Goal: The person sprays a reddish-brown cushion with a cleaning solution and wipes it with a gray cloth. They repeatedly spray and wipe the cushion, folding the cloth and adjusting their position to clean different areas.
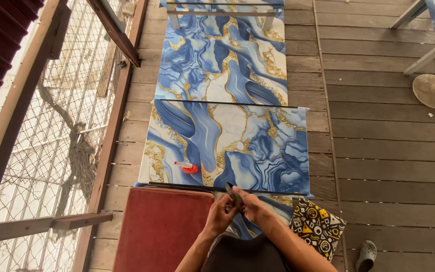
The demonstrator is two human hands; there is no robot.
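Here, seen from above, looking down at two bare hands over a wooden deck.

Left hand: left hand (221,211) raised in front of the body, fingers curled and pinching a small dark tool, seemingly to steady it.
Right hand: right hand (250,205) touching the left, fingers pressed around the same tool; both hands meeting at its handle, as if adjusting it.
Small dark tool: small dark tool (233,194), slim and dark, tip pointing away from the body, just over the near edge of the sheet; kind too small to tell.
Sheet: blue, white and gold marbled sheet (237,138) spread flat along the deck floor (378,151), running away from the body, crossed by thin dark rods (227,104) that seem to hold it flat.
Red-and-white object: small red-and-white object (186,166) lying on the sheet near its left edge, within arm's reach; shape like a small tube or cutter, no label readable.
Red mat: dull red mat (162,226) under the left forearm, touching the sheet's near edge.
Patterned cushion: black cushion with yellow and white geometric shapes (317,226) just right of the right forearm.
Surroundings: wire mesh fence (51,126) on the left; grey sandal (366,254) at bottom right; round pale fan base (432,90) well apart at upper right.
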